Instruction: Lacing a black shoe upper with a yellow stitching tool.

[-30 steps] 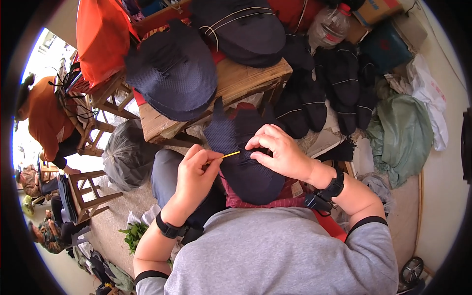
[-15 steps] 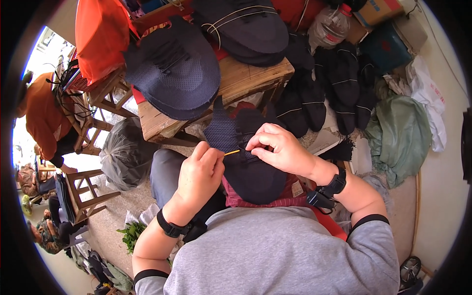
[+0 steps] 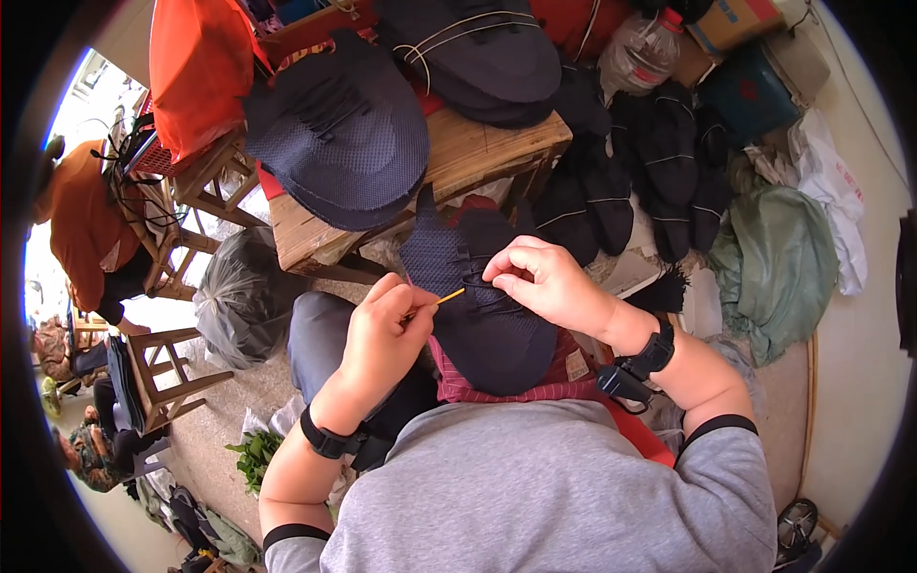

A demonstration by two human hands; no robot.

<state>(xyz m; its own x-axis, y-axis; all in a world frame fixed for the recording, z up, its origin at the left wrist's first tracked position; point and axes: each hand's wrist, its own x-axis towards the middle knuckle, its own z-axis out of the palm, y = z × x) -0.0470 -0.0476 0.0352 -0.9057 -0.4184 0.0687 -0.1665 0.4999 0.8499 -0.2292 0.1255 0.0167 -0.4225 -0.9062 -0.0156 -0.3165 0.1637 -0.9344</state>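
The left hand (image 3: 390, 320) pinched a thin yellow stick (image 3: 451, 296); the right hand (image 3: 546, 279), apart from it, curled beside thin black laces (image 3: 489, 299), its grip impossible to tell. The laces crossed a dark-blue mesh shoe upper (image 3: 499, 355) on red striped cloth (image 3: 457, 389). Farther left, stacked dark mesh uppers (image 3: 344, 153) overhung a brown wooden bench (image 3: 478, 164).

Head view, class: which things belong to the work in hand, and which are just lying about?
Working: thin yellow tool in left hand; dark fabric piece at right hand; likely similar stacked pieces.
Apparently lying about: clear bottle; leafy greens; green sheet; dark plastic bag.
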